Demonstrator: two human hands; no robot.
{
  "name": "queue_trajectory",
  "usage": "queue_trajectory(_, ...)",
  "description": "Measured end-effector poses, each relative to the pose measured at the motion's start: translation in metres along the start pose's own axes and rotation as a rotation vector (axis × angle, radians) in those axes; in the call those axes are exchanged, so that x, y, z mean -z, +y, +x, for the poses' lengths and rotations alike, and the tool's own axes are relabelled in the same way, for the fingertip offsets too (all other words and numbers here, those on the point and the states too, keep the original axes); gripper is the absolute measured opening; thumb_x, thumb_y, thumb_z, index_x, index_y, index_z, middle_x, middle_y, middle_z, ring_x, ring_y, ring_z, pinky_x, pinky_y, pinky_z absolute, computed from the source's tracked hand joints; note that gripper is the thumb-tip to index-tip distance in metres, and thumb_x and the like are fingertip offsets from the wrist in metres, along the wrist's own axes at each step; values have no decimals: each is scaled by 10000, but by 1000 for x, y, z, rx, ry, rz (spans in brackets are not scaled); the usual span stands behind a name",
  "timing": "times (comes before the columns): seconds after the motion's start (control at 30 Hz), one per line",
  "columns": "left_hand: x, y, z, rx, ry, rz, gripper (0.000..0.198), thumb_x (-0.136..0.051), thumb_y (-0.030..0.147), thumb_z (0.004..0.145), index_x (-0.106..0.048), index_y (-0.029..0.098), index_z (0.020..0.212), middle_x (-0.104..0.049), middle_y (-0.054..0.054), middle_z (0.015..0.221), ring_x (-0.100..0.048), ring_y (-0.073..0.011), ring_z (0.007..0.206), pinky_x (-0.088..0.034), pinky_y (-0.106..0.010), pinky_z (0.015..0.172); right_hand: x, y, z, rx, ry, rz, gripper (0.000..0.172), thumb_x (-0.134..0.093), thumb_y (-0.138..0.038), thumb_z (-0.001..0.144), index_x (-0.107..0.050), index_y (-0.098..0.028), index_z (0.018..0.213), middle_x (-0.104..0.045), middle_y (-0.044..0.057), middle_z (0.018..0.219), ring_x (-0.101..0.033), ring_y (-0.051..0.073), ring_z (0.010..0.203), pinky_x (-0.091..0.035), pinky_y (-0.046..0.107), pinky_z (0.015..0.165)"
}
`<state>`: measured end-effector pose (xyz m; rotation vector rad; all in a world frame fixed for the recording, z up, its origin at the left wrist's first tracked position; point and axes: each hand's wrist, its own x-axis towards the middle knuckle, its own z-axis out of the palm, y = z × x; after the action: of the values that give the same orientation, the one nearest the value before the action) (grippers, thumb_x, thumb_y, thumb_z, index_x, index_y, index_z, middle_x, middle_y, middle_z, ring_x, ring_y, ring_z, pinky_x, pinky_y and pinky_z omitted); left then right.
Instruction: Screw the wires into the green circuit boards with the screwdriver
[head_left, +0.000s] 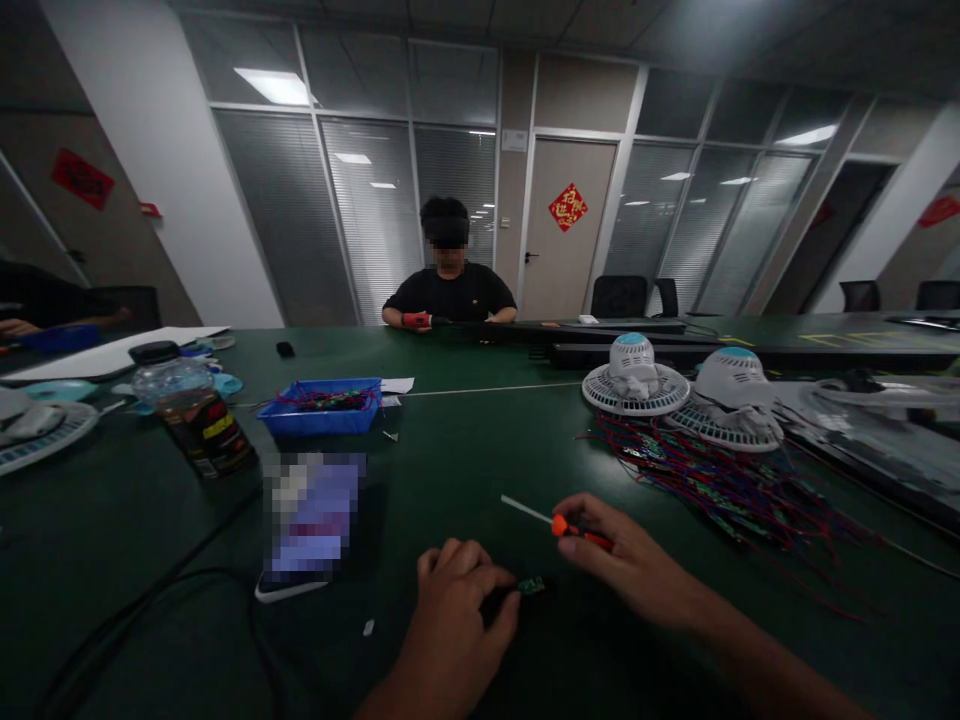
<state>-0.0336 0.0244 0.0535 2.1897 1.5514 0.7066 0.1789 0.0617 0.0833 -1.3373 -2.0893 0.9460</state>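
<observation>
Low over the green table, my left hand [465,610] pinches one end of a small green circuit board [532,586] between thumb and fingers. The board's other end sticks out to the right; my fingers hide the rest. My right hand [626,555] is closed around the orange and black handle of a screwdriver [561,526]. Its pale shaft points up and to the left, above the board and apart from it. A small white piece [368,628] lies to the left of my left hand.
A phone [300,585] and a dark-labelled bottle [199,425] stand left, near black cables [195,570]. Behind them sits a blue tray [322,420] of wired boards. At right lie a wired-board pile [720,480] and white fan housings [634,385]. A person [450,285] sits opposite.
</observation>
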Motion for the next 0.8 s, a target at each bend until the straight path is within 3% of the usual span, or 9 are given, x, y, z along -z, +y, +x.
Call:
queue_trajectory(0.1, -3, -1, 0, -18, 21, -18, 188, -647, 198, 772, -709, 259, 938, -637, -21, 879, -549, -236, 877, -317, -465, 852, 20, -4, -6, -52, 42, 4, 322, -368, -398, 934, -559, -199, 1100, -642, 67, 980, -601, 158, 785, -481, 293, 651)
queue_trajectory(0.2, -4, -3, 1, -27, 2, -34, 141, -642, 210, 792, -712, 266, 902, -634, -14, 866, -544, -231, 872, -311, -460, 847, 39, -20, -6, -20, 112, -37, 288, -619, -418, 801, -632, -222, 1013, -662, 52, 991, -614, 189, 888, -481, 328, 770)
queue_trajectory(0.27, -4, -4, 1, -27, -14, -34, 117, -644, 215, 798, -717, 267, 874, -631, -11, 849, -543, -229, 866, -309, -458, 842, 47, -36, -1, -39, 284, 86, 422, -738, -426, 683, -630, -214, 1033, -688, 42, 910, -640, 184, 770, -510, 321, 672)
queue_trajectory(0.33, -3, -5, 2, -27, -32, -35, 112, -660, 222, 789, -723, 268, 869, -630, -10, 838, -543, -230, 863, -306, -461, 841, 48, -51, 5, -15, 390, 273, 472, -782, -405, 637, -631, -192, 1030, -701, 55, 906, -654, 190, 771, -529, 322, 665)
queue_trajectory(0.4, -2, -5, 2, -26, -40, -32, 113, -669, 216, 780, -727, 268, 861, -629, -10, 834, -544, -230, 860, -306, -463, 840, 39, -62, 12, 60, 491, 343, 409, -732, -443, 699, -641, -184, 1002, -697, 57, 882, -651, 183, 765, -533, 315, 657)
queue_trajectory(0.5, -1, -6, 1, -43, -42, -29, 126, -670, 212, 777, -730, 273, 870, -620, -10, 835, -543, -226, 852, -316, -456, 830, 11, -63, 16, 165, 567, 262, 307, -604, -449, 828, -610, -194, 999, -671, 49, 871, -633, 168, 770, -529, 304, 638)
queue_trajectory(0.67, -2, -9, 1, -99, -43, -36, 133, -688, 189, 761, -728, 256, 869, -614, -7, 821, -549, -212, 829, -338, -428, 804, -31, -51, 6, 282, 433, 622, 162, -456, -333, 940, -496, -272, 1084, -577, -11, 894, -611, 127, 750, -532, 358, 722)
queue_trajectory(0.73, -3, -10, 1, -116, -30, -44, 122, -702, 186, 749, -726, 252, 848, -613, -1, 806, -552, -206, 815, -341, -420, 799, -36, -52, 2, 304, 431, 732, 134, -477, -311, 927, -535, -270, 1041, -551, -23, 822, -561, 108, 684, -510, 319, 667)
queue_trajectory(0.8, -4, -11, 2, -136, -32, -56, 111, -704, 191, 751, -721, 250, 844, -613, 4, 798, -553, -200, 805, -343, -412, 789, -37, -56, 2, 340, 506, 821, 115, -485, -333, 915, -569, -253, 918, -515, -35, 704, -487, 91, 562, -450, 258, 522)
